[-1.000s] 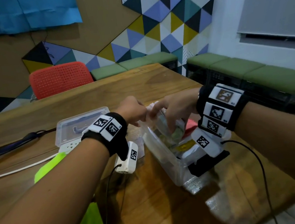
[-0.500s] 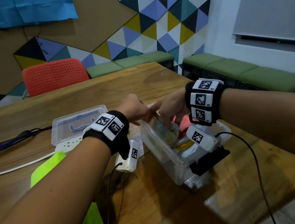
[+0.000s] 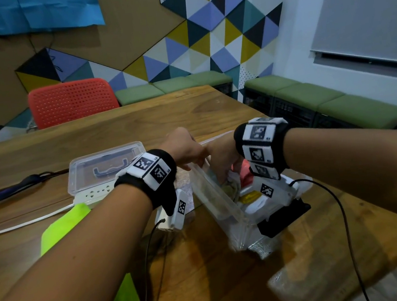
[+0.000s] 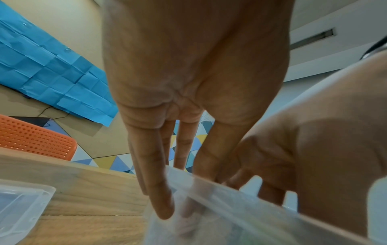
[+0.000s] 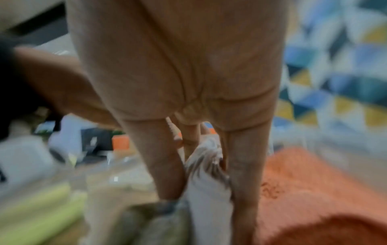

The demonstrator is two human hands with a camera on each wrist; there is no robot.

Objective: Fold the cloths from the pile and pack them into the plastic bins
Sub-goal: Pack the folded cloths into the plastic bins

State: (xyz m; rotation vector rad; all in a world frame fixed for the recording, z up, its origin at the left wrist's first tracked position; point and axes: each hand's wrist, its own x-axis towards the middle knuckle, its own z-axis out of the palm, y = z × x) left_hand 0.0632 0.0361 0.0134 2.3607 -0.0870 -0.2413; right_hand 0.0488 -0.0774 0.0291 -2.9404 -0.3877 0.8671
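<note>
The desk [image 3: 114, 136] is wood with a visible grain and a soft sheen that catches reflections near its front edge. The bin [image 3: 220, 198] is clear, glossy plastic, as is the lidded box [image 3: 105, 163] beside it. Inside the bin, an orange cloth [image 5: 303, 190] looks fuzzy and matt, and a white cloth [image 5: 207, 182] looks soft. The chair [image 3: 70, 102] is matt perforated red plastic.

You will find no readable words, brands or numbers here. The only signs are black-and-white square code markers on your wristbands [image 3: 149, 168] and wrist cameras [image 3: 266, 190]; tiny print beside them is too small to read.
</note>
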